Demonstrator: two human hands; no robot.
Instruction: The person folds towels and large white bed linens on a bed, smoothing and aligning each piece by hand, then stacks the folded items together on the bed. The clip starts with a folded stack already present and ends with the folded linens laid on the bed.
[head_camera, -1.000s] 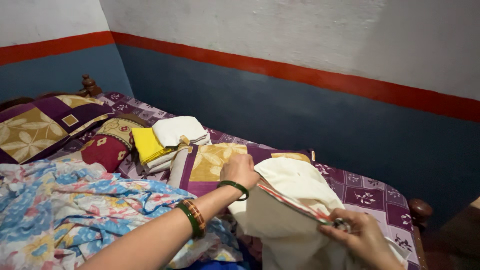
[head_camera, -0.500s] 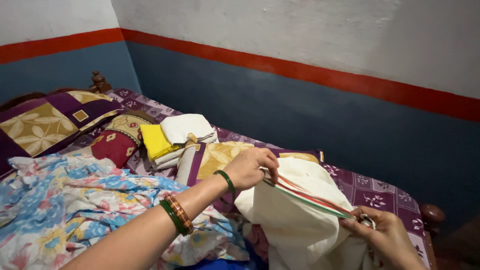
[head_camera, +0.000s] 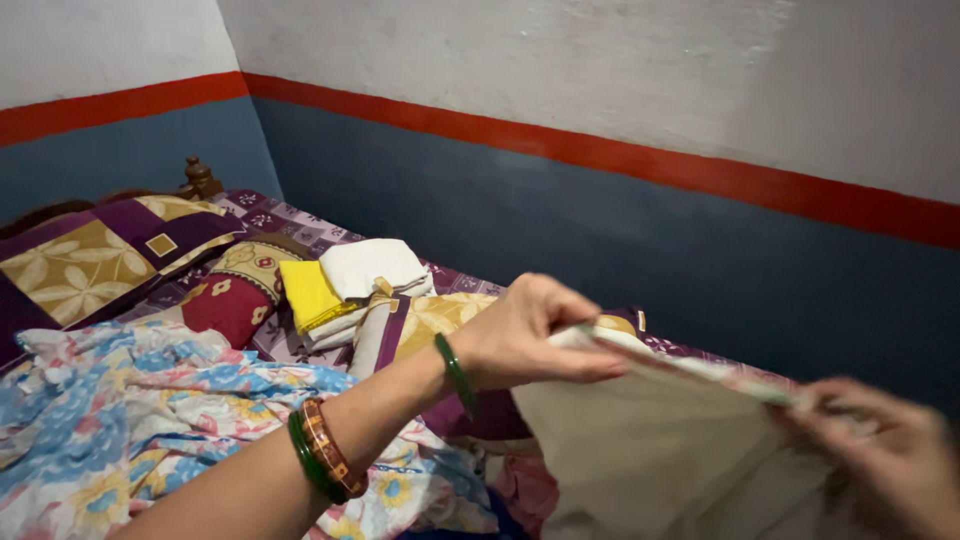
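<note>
Left hand (head_camera: 520, 340): closed in a pinch on the upper edge of the cream cloth (head_camera: 650, 450), thumb under, fingers over the border. Right hand (head_camera: 895, 465): blurred, at the far end of the same edge; appears closed on the cloth, fingers not clearly resolved.

Position of cloth: held above the bed (head_camera: 720, 365) between both hands, upper edge pulled taut and roughly level, body hanging below in soft folds toward the lower frame edge. Border along the taut edge: narrow stripe, red and green.

Handling judgement:
- Weight: light; hangs freely from two pinch points without visible strain in either wrist.
- Stiffness: none; drapes and folds under own weight, keeps no shape unless tensioned.
- Surface: woven, matt, probably not slippery; a fingertip pinch looks sufficient.
- Fragility: low; risk limited to creasing, or to snagging on the bangles (head_camera: 320, 460) at the left forearm.

Grip points: striped border at or near the two corners. Keeps the edge straight and lets the rest hang evenly. Mid-panel grip not advised; cloth bunches and loses alignment.

Surroundings: floral sheet (head_camera: 130, 410), crumpled, under the left forearm. Folded stack (head_camera: 350, 280), yellow and white pieces, beyond the left hand beside a patterned pillow (head_camera: 90, 260). Wall (head_camera: 600, 200) behind, red band over blue.
</note>
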